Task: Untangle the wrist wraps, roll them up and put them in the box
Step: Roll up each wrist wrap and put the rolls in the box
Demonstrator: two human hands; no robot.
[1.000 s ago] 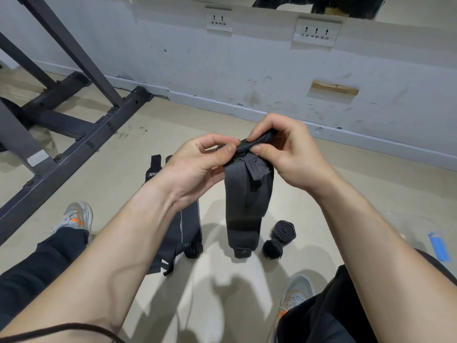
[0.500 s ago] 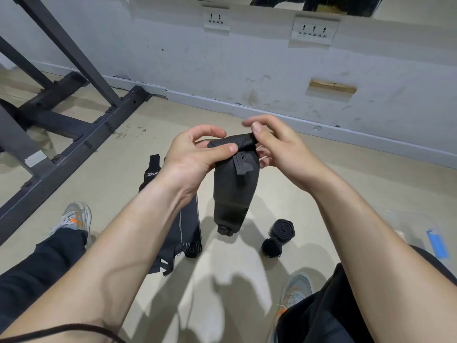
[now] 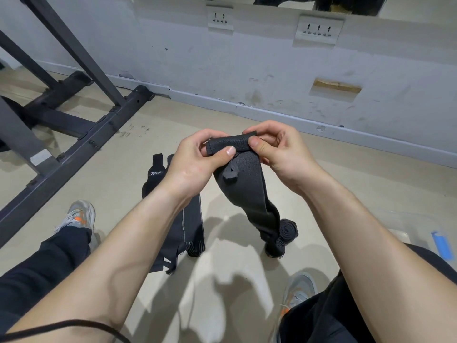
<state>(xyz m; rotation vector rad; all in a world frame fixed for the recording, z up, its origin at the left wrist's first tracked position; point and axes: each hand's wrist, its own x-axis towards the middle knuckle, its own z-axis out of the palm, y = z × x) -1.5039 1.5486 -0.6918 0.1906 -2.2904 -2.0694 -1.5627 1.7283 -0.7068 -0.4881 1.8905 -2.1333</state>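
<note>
Left grip (image 3: 195, 159) and right grip (image 3: 279, 147) each pinch the wrap (image 3: 243, 191) at its top fold. Risk: a loose first turn slackens the roll; the loop (image 3: 230, 173) may snag.

one wide-angle view, worn on the head, facing forward and down along both forearms. the left hand (image 3: 195, 162) and right hand (image 3: 284, 149) are close, mid-frame, pinching a wrap (image 3: 237, 186). past them the floor (image 3: 346, 181) runs to a wall (image 3: 247, 58) across the top. the legs (image 3: 37, 268) fill the lower corners. a rack (image 3: 74, 157) stands far left.
</note>
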